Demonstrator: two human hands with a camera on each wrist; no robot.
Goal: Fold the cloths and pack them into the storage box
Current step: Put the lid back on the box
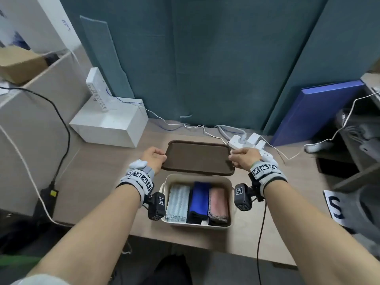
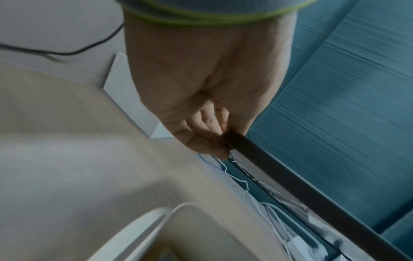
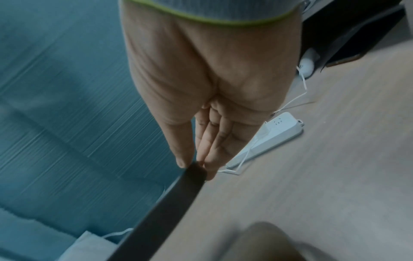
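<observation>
A cream storage box [image 1: 167, 181] stands near the table's front edge. In it stand three folded cloths side by side: a pale blue one [image 1: 178, 202], a deep blue one [image 1: 199, 199] and a pink one [image 1: 218, 203]. Above and behind the box, a brown lid [image 1: 197, 157] is held level. My left hand [image 1: 155, 159] pinches its left edge and my right hand [image 1: 242, 156] pinches its right edge. In the left wrist view my fingers [image 2: 208, 137] clamp the lid's dark rim [image 2: 290, 180]. The right wrist view shows thumb and fingers [image 3: 210, 150] closed on the rim [image 3: 170, 208].
A white box [image 1: 111, 124] with a white device on it sits at the back left. A white power strip [image 1: 246, 141] and its cables lie behind the lid. Teal panels stand at the back, a blue board [image 1: 312, 112] leans at the right, and a black adapter [image 1: 47, 200] lies left.
</observation>
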